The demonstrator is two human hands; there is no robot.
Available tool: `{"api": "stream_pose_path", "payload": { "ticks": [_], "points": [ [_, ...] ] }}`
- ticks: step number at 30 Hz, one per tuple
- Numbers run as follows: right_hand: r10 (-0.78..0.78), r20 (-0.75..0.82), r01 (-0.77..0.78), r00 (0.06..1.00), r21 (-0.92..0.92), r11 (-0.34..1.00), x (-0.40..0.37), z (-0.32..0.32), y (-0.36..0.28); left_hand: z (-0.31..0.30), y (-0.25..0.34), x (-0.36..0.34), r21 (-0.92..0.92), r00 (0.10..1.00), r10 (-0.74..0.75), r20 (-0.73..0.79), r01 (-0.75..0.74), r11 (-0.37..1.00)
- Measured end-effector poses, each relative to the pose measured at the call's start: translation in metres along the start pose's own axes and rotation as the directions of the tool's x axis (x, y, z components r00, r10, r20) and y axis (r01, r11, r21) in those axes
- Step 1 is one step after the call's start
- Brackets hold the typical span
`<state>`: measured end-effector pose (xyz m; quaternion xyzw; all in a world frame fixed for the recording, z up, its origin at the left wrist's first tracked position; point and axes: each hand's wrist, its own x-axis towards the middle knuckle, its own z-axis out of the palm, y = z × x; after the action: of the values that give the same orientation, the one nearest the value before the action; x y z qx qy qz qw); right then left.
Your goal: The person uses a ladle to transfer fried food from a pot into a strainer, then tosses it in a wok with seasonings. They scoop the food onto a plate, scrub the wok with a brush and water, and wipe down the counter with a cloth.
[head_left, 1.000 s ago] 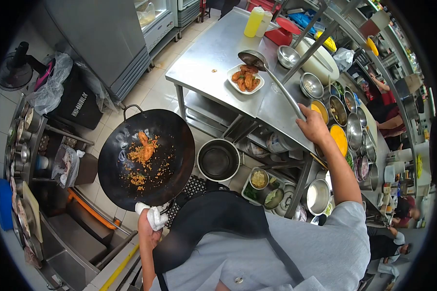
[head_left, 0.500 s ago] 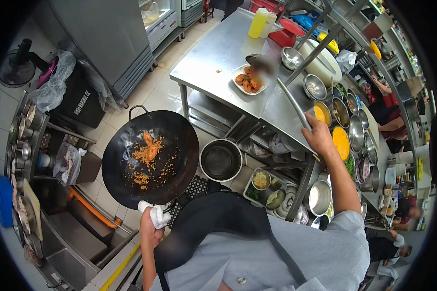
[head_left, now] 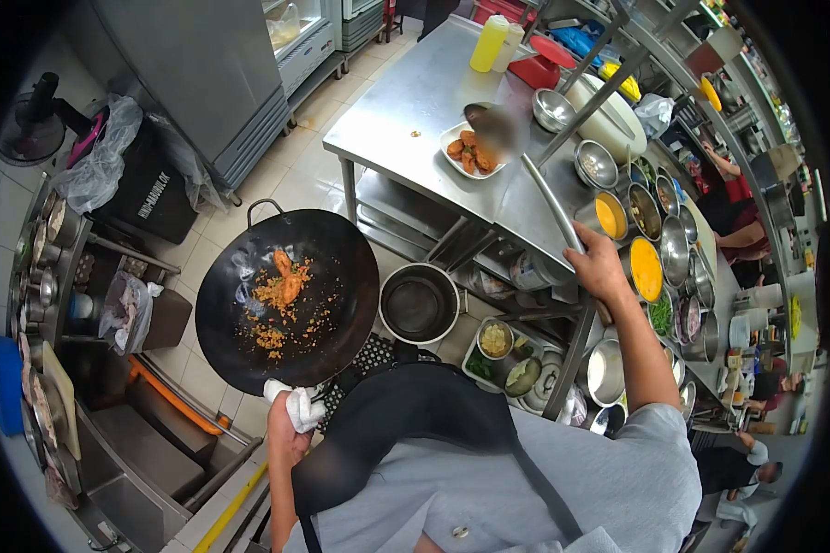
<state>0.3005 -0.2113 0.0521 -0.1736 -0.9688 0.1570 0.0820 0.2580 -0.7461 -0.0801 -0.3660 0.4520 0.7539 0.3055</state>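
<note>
My left hand (head_left: 288,431) is closed around a folded white cloth (head_left: 304,408) at the near rim of a black wok (head_left: 337,258). In the wok lie a browned fried piece (head_left: 287,276) and scattered golden crumbs (head_left: 269,339). My right hand (head_left: 599,265) grips the long metal handle of a ladle (head_left: 551,201), which slants toward a white plate (head_left: 448,158) on the steel table. Reddish-brown fried pieces (head_left: 470,155) sit on that plate, and the ladle's dark bowl is by its far edge, partly hidden by a blurred patch.
A deep metal pot (head_left: 419,304) stands right of the wok. Metal bowls, including one of orange liquid (head_left: 648,270), crowd the steel table (head_left: 387,111) at right. A yellow bottle (head_left: 489,44) and red scale (head_left: 542,63) stand farther back. Other people (head_left: 738,465) are at far right.
My right hand and the ladle handle have shifted slightly toward me and left. The wok and my left hand have barely moved.
</note>
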Motion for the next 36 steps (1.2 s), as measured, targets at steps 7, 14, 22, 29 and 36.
{"api": "stream_pose_path", "payload": {
  "ticks": [7, 14, 22, 29, 36],
  "points": [
    [0.237, 0.521, -0.572, 0.82, 0.762, 0.303, -0.036, 0.005, -0.074, -0.011, -0.013, 0.018, -0.06, 0.994, 0.093, 0.053, -0.09, 0.994],
    [-0.205, 0.531, -0.118, 0.822, 0.511, 0.852, 0.01, 0.135, -0.163, 0.002, 0.005, 0.003, -0.031, 0.996, 0.076, 0.047, -0.074, 0.997],
    [-0.334, 0.666, -0.042, 0.667, 0.482, 0.875, 0.036, 0.163, -0.178, -0.013, 0.006, 0.012, 0.016, 0.997, 0.062, 0.042, -0.063, 0.998],
    [-0.202, 0.915, -0.688, 0.348, 0.396, 0.608, -0.01, 0.166, -0.193, -0.01, -0.008, 0.032, -0.021, 0.998, 0.038, 0.055, -0.036, 0.999],
    [-0.35, 0.901, -0.801, 0.256, 0.4, 0.444, -0.023, 0.183, -0.207, -0.003, -0.01, 0.026, 0.027, 0.999, 0.012, 0.041, -0.014, 1.0]
  ]
}}
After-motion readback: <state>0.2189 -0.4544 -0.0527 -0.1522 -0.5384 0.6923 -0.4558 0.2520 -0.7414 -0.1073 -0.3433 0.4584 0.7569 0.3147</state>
